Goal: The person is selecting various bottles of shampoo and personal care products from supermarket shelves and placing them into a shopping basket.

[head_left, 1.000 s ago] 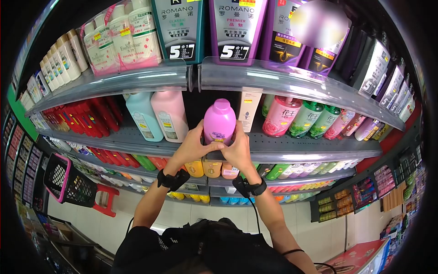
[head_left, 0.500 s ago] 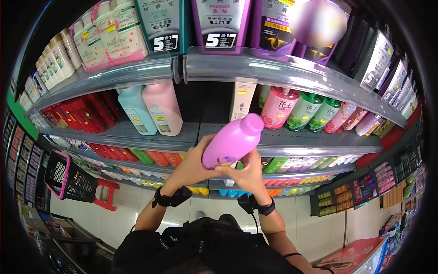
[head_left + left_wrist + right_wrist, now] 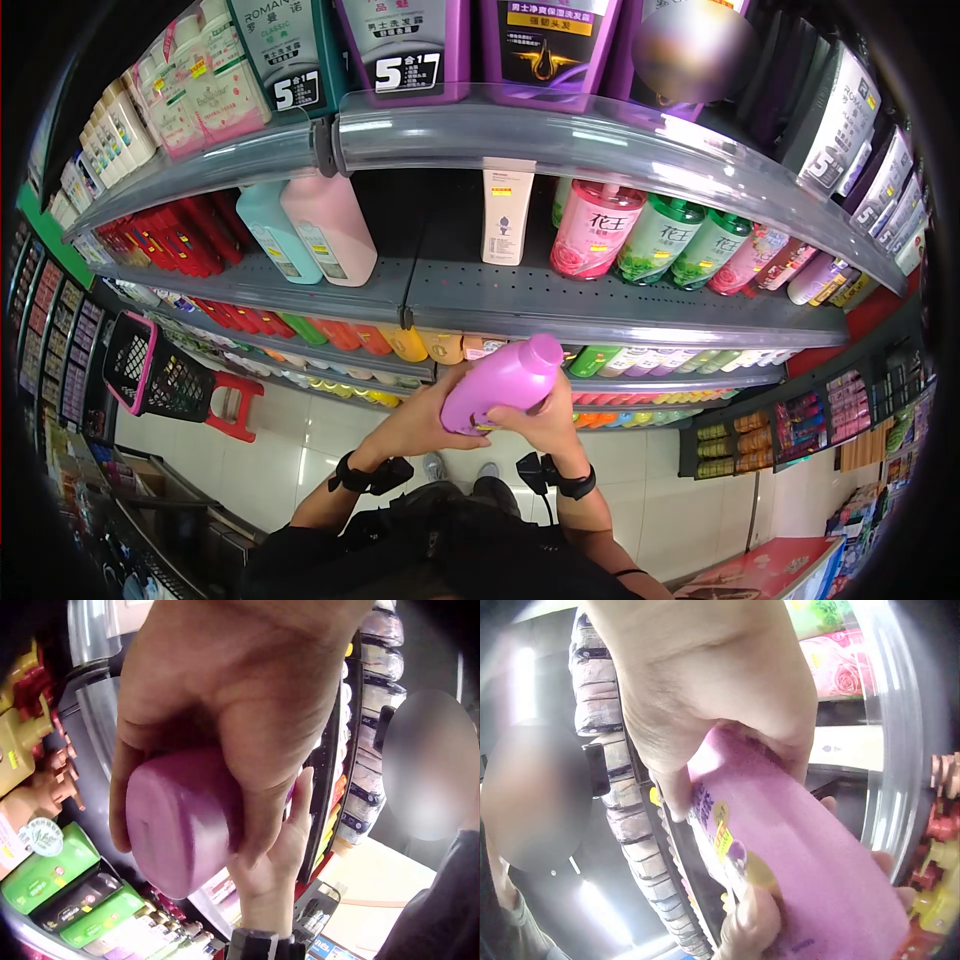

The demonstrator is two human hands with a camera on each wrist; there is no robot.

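Observation:
A magenta plastic bottle (image 3: 503, 385) with a rounded cap lies tilted in front of the shelves, cap up and to the right. My left hand (image 3: 440, 410) grips its lower body from the left, fingers wrapped round the base (image 3: 176, 825). From below and to the right, my right hand (image 3: 530, 418) holds the same bottle. In the right wrist view the bottle (image 3: 817, 877) shows a small yellow and purple label, with my thumb and fingers curled over it. Both hands sit below the middle shelf (image 3: 620, 325).
Shelves of shampoo and wash bottles fill the view. A teal and a pink bottle (image 3: 320, 230) and a white tube (image 3: 505, 215) stand on the middle shelf around a gap. At lower left, a black basket with a pink rim (image 3: 150, 375) rests above a red stool (image 3: 235, 410).
The magenta bottle left the middle shelf, tipped over with its cap to the right, and came down toward my body. Both hands stayed on it throughout.

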